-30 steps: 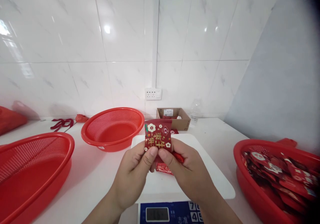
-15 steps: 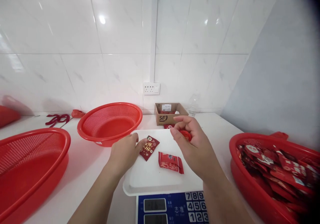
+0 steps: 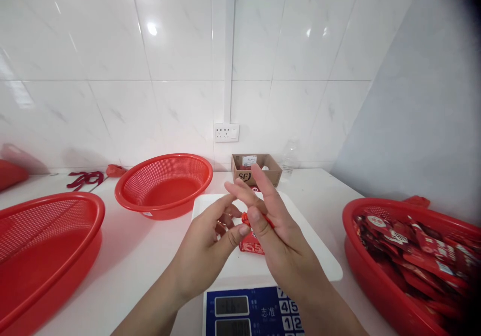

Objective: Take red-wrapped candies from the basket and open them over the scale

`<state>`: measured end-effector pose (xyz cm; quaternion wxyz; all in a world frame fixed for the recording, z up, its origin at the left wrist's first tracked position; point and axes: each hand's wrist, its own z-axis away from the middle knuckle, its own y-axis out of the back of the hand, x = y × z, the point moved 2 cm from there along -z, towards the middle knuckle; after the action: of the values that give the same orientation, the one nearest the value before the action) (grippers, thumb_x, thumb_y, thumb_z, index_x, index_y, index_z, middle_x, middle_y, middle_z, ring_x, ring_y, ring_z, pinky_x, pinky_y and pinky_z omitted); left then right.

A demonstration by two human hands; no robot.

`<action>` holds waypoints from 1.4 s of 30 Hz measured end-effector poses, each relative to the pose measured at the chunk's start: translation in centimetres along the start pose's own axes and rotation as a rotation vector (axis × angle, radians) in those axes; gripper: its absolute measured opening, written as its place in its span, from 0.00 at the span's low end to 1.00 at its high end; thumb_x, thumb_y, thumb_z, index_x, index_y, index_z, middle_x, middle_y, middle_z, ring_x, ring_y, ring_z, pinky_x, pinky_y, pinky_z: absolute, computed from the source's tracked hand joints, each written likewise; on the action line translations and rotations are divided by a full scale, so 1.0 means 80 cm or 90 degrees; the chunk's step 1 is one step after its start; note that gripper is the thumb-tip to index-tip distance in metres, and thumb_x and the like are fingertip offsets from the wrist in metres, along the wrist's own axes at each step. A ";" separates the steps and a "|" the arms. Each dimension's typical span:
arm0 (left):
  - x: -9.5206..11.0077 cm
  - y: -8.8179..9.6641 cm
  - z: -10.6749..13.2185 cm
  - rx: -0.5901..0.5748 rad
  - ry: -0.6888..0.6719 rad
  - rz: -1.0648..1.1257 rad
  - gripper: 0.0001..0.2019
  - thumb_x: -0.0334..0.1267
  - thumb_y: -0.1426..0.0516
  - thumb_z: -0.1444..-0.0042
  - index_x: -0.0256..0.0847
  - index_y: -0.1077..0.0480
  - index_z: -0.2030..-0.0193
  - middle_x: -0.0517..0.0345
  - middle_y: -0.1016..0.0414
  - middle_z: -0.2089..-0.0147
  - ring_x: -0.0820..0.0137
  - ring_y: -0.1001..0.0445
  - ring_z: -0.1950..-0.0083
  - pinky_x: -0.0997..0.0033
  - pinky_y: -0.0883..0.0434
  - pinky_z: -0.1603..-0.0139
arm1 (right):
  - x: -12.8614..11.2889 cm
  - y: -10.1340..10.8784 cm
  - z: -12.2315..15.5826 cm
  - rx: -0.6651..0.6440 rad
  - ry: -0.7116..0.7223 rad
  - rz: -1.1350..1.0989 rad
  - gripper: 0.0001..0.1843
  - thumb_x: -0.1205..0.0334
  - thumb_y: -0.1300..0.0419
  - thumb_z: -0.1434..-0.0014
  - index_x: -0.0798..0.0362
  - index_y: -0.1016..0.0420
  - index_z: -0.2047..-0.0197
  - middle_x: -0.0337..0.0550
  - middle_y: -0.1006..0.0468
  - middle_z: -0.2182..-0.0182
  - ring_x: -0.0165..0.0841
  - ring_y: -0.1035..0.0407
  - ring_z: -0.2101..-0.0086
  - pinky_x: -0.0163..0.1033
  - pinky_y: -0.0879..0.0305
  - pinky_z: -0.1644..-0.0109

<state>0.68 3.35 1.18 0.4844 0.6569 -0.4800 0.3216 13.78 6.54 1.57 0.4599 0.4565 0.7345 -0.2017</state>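
Note:
My left hand (image 3: 208,246) is curled above the white tray (image 3: 317,253), and dark red with gold specks, seemingly the dark red packet (image 3: 226,220), shows between its fingers. Facing it, my right hand (image 3: 280,228) has its thumb closed over a small bright red wrapped piece (image 3: 245,219), with the index finger stretched out. The left thumb tip is close beside this piece; whether it touches I cannot tell. Below and behind the fingers, a red packet (image 3: 251,247) with printed lettering lies on the tray, partly hidden.
A blue scale panel (image 3: 259,298) stands at the tray's near edge. At right, a red basket (image 3: 351,226) holds many red packets. Two red baskets (image 3: 161,206) (image 3: 84,236) stand at left. A cardboard box (image 3: 263,177) and clear bottle (image 3: 289,156) are by the wall.
Both hands have come together over the tray: the left moved right, the right moved left with the small red piece. The dark red packet no longer lies in open view on the tray.

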 end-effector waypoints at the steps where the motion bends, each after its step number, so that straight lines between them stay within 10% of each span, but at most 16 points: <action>1: 0.002 -0.002 0.002 -0.002 -0.009 0.011 0.16 0.43 0.45 0.35 0.45 0.34 0.42 0.55 0.27 0.53 0.67 0.30 0.60 0.66 0.31 0.58 | 0.000 -0.001 0.000 -0.006 0.002 -0.005 0.28 0.54 0.55 0.26 0.29 0.59 0.28 0.36 0.35 0.35 0.33 0.51 0.32 0.50 0.39 0.33; 8: 0.006 0.002 0.011 0.056 -0.045 0.153 0.06 0.42 0.45 0.34 0.45 0.28 0.58 0.62 0.25 0.64 0.72 0.32 0.64 0.73 0.32 0.61 | 0.001 0.001 -0.001 -0.043 -0.024 0.017 0.31 0.47 0.52 0.29 0.34 0.61 0.28 0.46 0.40 0.33 0.38 0.43 0.35 0.50 0.35 0.38; 12: 0.007 0.008 0.014 0.106 -0.070 0.184 0.07 0.41 0.43 0.35 0.44 0.30 0.63 0.65 0.29 0.68 0.74 0.33 0.66 0.76 0.33 0.63 | 0.001 0.007 -0.004 -0.015 -0.044 0.105 0.18 0.42 0.46 0.34 0.47 0.32 0.52 0.43 0.26 0.59 0.34 0.30 0.61 0.37 0.32 0.65; 16: 0.014 0.007 0.017 0.067 -0.080 0.181 0.07 0.41 0.44 0.34 0.45 0.30 0.63 0.66 0.27 0.68 0.75 0.31 0.65 0.77 0.33 0.63 | -0.004 0.005 -0.004 -0.041 -0.030 0.143 0.22 0.42 0.46 0.34 0.51 0.36 0.70 0.33 0.37 0.77 0.28 0.43 0.76 0.34 0.46 0.74; 28: 0.013 0.006 0.026 -0.029 -0.013 0.259 0.10 0.47 0.44 0.35 0.45 0.29 0.62 0.62 0.31 0.67 0.72 0.32 0.64 0.74 0.32 0.62 | -0.025 0.003 0.001 -0.020 0.196 0.155 0.18 0.58 0.47 0.30 0.51 0.33 0.73 0.33 0.35 0.78 0.27 0.40 0.77 0.34 0.43 0.71; 42: 0.017 0.007 0.027 0.037 -0.047 0.222 0.10 0.45 0.45 0.34 0.44 0.31 0.64 0.63 0.32 0.68 0.72 0.35 0.66 0.75 0.34 0.65 | -0.016 -0.001 0.000 -0.041 0.089 0.085 0.22 0.46 0.45 0.33 0.52 0.34 0.74 0.34 0.35 0.77 0.27 0.42 0.76 0.33 0.46 0.74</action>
<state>0.51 0.83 1.87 0.3846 0.5887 -0.5944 0.3900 13.90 5.86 2.66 0.4346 0.5022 0.7388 -0.1146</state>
